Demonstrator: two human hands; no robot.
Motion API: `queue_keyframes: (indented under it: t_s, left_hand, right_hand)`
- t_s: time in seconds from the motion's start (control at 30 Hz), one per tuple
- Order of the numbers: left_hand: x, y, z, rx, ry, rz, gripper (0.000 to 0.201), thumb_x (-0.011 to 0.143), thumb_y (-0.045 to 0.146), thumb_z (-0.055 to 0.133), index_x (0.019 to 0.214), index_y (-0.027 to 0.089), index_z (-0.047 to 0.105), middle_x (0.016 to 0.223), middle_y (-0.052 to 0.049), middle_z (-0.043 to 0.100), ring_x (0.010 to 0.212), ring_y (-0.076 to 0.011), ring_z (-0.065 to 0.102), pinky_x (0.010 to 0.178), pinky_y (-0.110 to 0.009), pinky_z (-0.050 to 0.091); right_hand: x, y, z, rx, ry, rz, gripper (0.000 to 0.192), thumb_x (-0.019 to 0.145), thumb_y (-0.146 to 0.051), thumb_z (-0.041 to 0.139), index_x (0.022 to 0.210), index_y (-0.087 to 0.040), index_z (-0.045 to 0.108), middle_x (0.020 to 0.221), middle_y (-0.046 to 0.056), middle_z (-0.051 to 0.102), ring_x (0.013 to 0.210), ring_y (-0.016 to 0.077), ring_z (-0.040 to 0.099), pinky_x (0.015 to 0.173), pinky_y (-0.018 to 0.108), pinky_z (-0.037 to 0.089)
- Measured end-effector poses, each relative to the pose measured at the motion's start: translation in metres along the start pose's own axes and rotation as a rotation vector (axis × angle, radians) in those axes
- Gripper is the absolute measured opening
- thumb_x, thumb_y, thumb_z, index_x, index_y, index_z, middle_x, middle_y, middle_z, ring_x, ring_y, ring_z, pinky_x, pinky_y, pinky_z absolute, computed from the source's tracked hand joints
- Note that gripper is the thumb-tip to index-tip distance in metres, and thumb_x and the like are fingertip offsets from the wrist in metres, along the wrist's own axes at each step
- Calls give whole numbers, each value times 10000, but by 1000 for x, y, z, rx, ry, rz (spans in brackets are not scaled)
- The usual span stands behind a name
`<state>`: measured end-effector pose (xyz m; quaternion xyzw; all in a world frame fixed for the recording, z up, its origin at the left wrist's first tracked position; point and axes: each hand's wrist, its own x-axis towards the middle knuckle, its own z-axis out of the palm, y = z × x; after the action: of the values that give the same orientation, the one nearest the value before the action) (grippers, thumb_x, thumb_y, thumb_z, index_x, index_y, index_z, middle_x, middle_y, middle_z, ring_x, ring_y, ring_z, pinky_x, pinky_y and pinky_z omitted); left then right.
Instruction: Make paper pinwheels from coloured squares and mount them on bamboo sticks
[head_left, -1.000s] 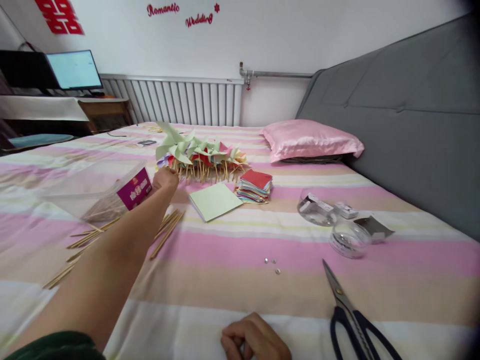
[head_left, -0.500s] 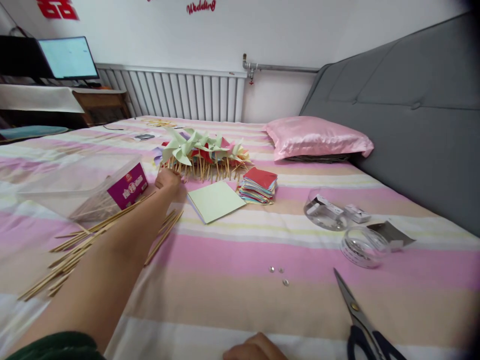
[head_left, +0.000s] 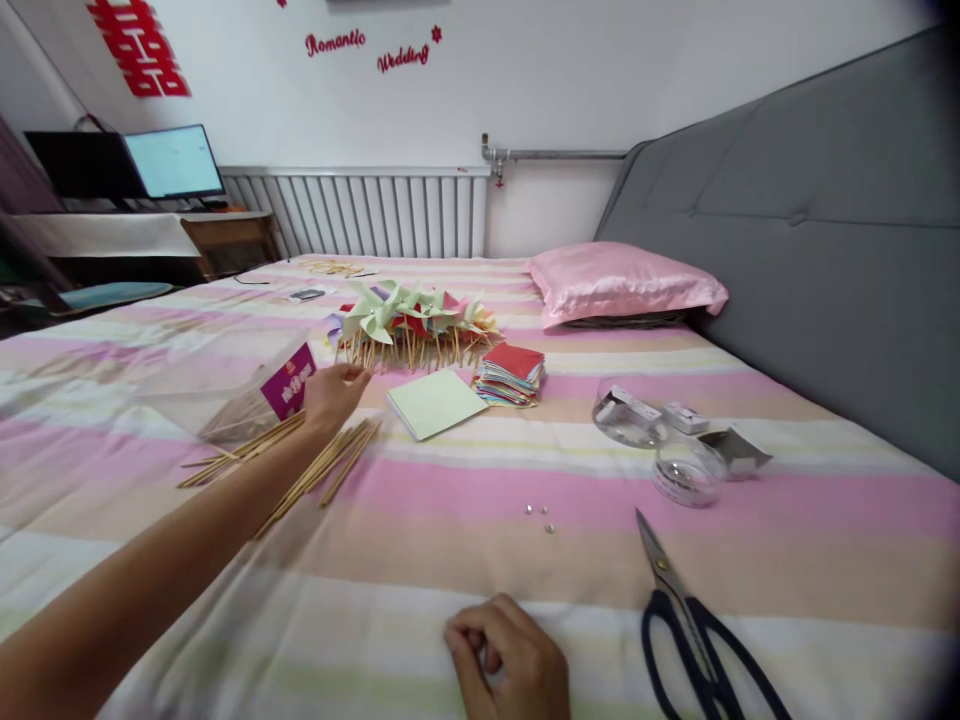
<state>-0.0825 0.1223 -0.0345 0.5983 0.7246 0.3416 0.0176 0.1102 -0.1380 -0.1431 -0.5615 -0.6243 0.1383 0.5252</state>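
My left hand (head_left: 334, 392) is stretched out over the bed with fingers apart, holding nothing, just short of a pile of paper pinwheels on wooden sticks (head_left: 409, 325). Loose wooden sticks (head_left: 319, 465) lie under my forearm. A pale green paper square (head_left: 436, 403) and a stack of coloured paper squares (head_left: 510, 374) lie to the right of that hand. My right hand (head_left: 510, 660) rests near the bed's front edge as a closed fist; whether it holds anything is not visible.
Black-handled scissors (head_left: 690, 625) lie at the front right. Three small metal studs (head_left: 538, 515) sit mid-bed. Clear round containers (head_left: 686, 470) and small boxes stand at the right. A clear box with a purple label (head_left: 247, 390) lies left. A pink pillow (head_left: 622, 285) is beyond.
My left hand has let go of a green pinwheel at the pile and drawn back toward me, now open. My right hand stays fisted near the front edge.
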Motion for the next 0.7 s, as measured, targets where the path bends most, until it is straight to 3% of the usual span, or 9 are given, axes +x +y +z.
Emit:
queue_keyframes:
  t_s: [0.1, 0.17, 0.3, 0.4, 0.53, 0.7]
  left_hand:
    - [-78, -13, -39, -21, -50, 149, 282, 742, 465, 585, 875, 254, 716, 762, -7, 719, 692, -186, 649, 676, -265, 482]
    - [-131, -27, -60, -38, -86, 348, 283, 753, 483, 565, 894, 281, 705, 764, -9, 723, 668, -192, 654, 650, -279, 501]
    - [-207, -52, -79, -34, -155, 599, 355, 800, 432, 545, 1107, 282, 638, 1114, -43, 686, 1013, -231, 635, 906, -331, 479]
    - [-234, -61, -71, 15, -238, 670, 384, 845, 402, 488, 1174, 245, 607, 1216, -65, 632, 1143, -233, 565, 992, -362, 433]
    - [-250, -65, -60, 52, -181, 649, 430, 883, 363, 415, 1253, 191, 548, 1279, -101, 583, 1231, -245, 487, 1047, -419, 376]
    - [-261, -68, -64, 58, -129, 648, 401, 893, 342, 388, 1222, 205, 571, 1248, -90, 608, 1206, -232, 511, 1038, -403, 392]
  right_hand:
    - [0, -6, -9, 11, -68, 36, 187, 816, -244, 538, 656, -206, 626, 582, -16, 545, 488, 105, 482, 511, 222, 360]
    - [-1, -10, -13, 11, -87, 61, 170, 816, -245, 545, 679, -202, 637, 602, -17, 555, 503, 105, 487, 526, 220, 362]
    - [-6, -15, -16, -27, -70, 72, 173, 820, -251, 536, 702, -192, 648, 634, -12, 576, 529, 107, 499, 560, 216, 371]
    - [-12, -18, -18, -67, -50, 67, 203, 849, -261, 495, 739, -188, 649, 691, 8, 617, 598, 125, 552, 613, 222, 389]
    - [-20, -22, -18, -207, 26, 84, 252, 880, -318, 449, 849, -183, 659, 740, 33, 666, 674, 164, 607, 647, 244, 398]
    - [-28, -27, -16, -311, 83, 113, 301, 896, -352, 406, 919, -174, 648, 707, 46, 674, 662, 193, 610, 608, 259, 372]
